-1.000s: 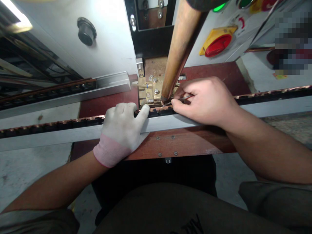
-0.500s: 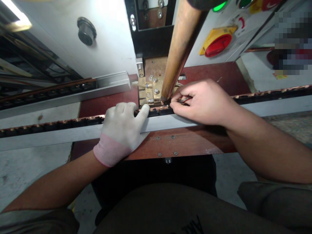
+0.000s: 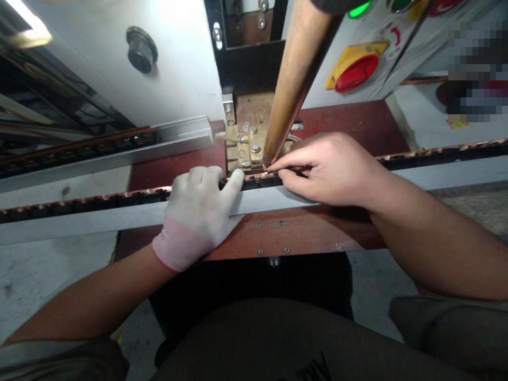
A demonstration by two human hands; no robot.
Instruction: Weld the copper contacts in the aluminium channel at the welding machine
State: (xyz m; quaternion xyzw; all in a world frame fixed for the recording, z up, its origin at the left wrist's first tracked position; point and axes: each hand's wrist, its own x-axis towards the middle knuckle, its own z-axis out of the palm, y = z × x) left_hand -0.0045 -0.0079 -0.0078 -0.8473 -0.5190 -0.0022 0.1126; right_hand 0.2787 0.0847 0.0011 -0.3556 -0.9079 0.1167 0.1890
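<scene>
Strip: the black strip (image 3: 119,199) with copper tabs runs left to right across the bench, seated along the top of the aluminium rail (image 3: 79,225); its middle stretch lies under the tip of the copper rod (image 3: 291,79)
Right hand: my view has the bare right hand (image 3: 337,169) narrowed to a pinch, forefinger on top and thumb in front, closed on the strip just beside the rod tip; I cannot tell whether a small piece sits between the fingertips
Left hand: the white-gloved left hand (image 3: 198,211) lies flat over the rail, gripping nothing, its forefinger tip touching the strip just left of the rod
Fixture: a brass block (image 3: 244,151) with screws sits right behind the strip, and the rod's lower end meets it at a slant
Bench: the rail crosses a dark red plate (image 3: 309,233) with small screws along its front
Behind, left: I see a second rail (image 3: 119,151) lying at an angle, well apart from both hands
Machine face: black knob (image 3: 141,50) on the left, red rotary switch (image 3: 355,74) on a yellow plate on the right, a green lamp (image 3: 359,9) lit above it
</scene>
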